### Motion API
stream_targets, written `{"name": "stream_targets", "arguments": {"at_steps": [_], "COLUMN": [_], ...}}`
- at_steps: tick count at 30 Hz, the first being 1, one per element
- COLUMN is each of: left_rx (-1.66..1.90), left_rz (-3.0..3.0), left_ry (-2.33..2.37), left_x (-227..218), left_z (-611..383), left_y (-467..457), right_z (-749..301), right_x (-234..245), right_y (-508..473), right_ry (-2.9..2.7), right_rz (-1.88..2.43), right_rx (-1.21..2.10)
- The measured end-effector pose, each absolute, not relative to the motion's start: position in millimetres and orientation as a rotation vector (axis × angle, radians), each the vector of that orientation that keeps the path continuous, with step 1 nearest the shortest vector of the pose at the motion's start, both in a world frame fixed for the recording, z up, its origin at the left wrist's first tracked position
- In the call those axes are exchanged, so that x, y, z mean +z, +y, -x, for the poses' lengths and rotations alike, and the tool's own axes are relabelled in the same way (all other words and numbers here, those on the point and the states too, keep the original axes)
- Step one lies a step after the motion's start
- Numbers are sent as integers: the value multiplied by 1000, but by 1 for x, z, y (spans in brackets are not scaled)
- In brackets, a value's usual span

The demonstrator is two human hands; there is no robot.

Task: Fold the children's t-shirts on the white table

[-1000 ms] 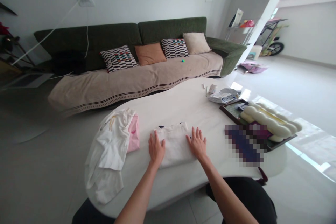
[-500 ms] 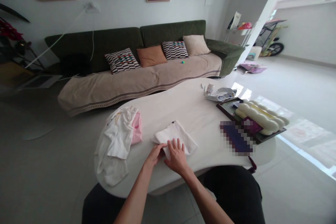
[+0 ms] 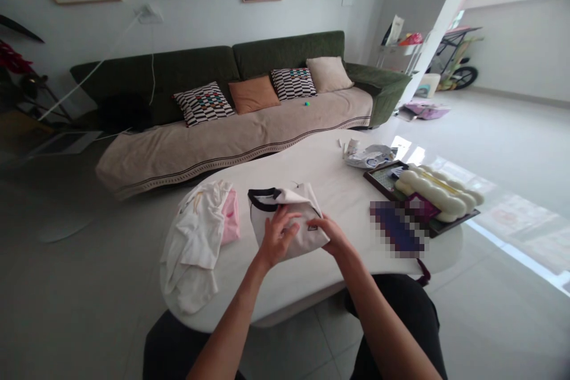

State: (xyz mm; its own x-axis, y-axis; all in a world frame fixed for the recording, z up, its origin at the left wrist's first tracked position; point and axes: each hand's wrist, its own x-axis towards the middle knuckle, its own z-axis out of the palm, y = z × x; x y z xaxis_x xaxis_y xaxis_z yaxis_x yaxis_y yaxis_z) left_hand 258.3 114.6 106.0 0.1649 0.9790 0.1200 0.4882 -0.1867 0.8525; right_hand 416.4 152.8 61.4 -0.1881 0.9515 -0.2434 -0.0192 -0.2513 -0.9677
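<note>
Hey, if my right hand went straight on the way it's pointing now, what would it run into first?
Your right hand would most likely meet the white T-shirt with dark collar trim first. Its fingertips look to be on the cloth, though the exact contact is hard to judge from this angle.

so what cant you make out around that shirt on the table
All in the head view:
- small dark label on the white t-shirt: too small to read
- middle of the shirt: covered by the left hand and right hand
- pink garment: partly hidden by the white garment beside it
- patch by the tray: pixelated, so what it shows cannot be told
</note>
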Motion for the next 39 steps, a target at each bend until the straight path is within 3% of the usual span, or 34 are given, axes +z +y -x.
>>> {"name": "stream_targets", "arguments": {"at_steps": [5, 9, 12, 20, 28, 34, 39], "left_rx": [849, 742, 736, 588, 664, 949, 999], "left_rz": [-1818, -1406, -1225, -1251, -1067, -1080, -967], "left_ry": [1722, 1908, 1871, 1771, 1413, 1428, 1541], "left_x": [50, -9, -29, -24, -22, -38, -26], "left_z": [-242, -229, -236, -259, -276, -311, -345], "left_y": [122, 120, 127, 139, 122, 229, 324], "right_z": [-481, -511, -510, -489, -493, -508, -539], "right_x": [23, -8, -20, -29, -24, -28, -22], "right_y": [163, 159, 156, 141, 148, 239, 342], "right_ry": [-1211, -1291, -1389, -1563, -1429, -1415, -1422], "right_rz": [1574, 1851, 1933, 2024, 1740, 1808, 1975], "right_rx": [1440, 1208, 1066, 924, 1380, 1077, 729]}}
